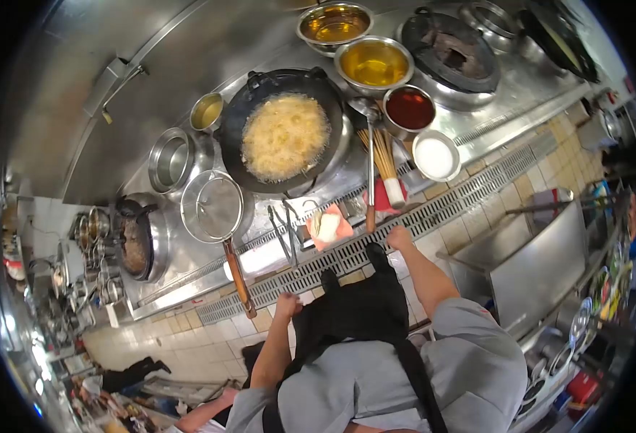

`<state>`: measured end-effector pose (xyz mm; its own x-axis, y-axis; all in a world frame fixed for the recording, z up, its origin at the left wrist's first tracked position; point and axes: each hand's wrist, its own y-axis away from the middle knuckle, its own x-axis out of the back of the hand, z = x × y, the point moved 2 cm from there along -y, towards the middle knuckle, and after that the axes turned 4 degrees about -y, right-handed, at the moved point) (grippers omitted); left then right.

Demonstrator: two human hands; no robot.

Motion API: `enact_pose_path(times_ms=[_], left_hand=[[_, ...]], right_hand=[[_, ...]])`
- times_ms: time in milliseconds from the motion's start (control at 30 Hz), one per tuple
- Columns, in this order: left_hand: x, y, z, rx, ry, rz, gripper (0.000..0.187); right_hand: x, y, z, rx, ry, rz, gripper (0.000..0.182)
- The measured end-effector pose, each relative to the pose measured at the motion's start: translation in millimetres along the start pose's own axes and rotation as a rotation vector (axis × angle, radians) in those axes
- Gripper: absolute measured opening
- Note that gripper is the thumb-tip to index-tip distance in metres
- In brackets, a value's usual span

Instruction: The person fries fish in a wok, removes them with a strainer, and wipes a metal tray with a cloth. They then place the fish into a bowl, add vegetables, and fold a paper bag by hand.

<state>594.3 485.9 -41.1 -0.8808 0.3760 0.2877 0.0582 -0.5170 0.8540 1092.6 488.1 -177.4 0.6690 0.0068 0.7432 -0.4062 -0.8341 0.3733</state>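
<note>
My right hand [399, 237] is stretched toward the stove front with its fingers curled, just right of the end of a long ladle handle [369, 195] and not touching it. My left hand [287, 303] is held low as a fist against the edge of my black apron [361, 310]. On the burner ahead, a black wok [285, 137] holds pale yellow food bubbling in oil. A round wire skimmer [213, 206] with a wooden handle rests at the wok's left. Metal tongs [285, 231] and a pink cloth [329, 225] lie on the stove's front ledge.
Bowls of oil [373, 63], red sauce [410, 108] and white powder [435, 156] stand right of the wok, beside a bamboo brush [384, 155]. A floor drain grate [448, 202] runs along the stove. A steel counter [534, 267] is at my right. Another person's arm [202, 413] is behind me.
</note>
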Motion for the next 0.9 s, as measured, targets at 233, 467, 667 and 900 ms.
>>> enact_pose_path(times_ms=[233,467,667,900], left_hand=[[-1.5,98.2,-104.1,0.276,0.279,0.207,0.023],[-60.1,144.1,-144.3,0.346,0.396,0.235,0.032],[-81.5,139.3,-72.6,0.309,0.411,0.260,0.021],[-69.4,139.1,-32.8,0.205,0.379,0.303,0.022]], right_hand=[[-18.5,-110.3,11.8,-0.053,-0.293,0.251,0.033],[-38.7,-143.1,0.4,0.264,-0.166,0.192,0.047],[30.9,-113.4,-78.6,0.116,0.180,0.185,0.033],[127.6,-82.8,-176.2,0.187,0.186,-0.043,0.030]])
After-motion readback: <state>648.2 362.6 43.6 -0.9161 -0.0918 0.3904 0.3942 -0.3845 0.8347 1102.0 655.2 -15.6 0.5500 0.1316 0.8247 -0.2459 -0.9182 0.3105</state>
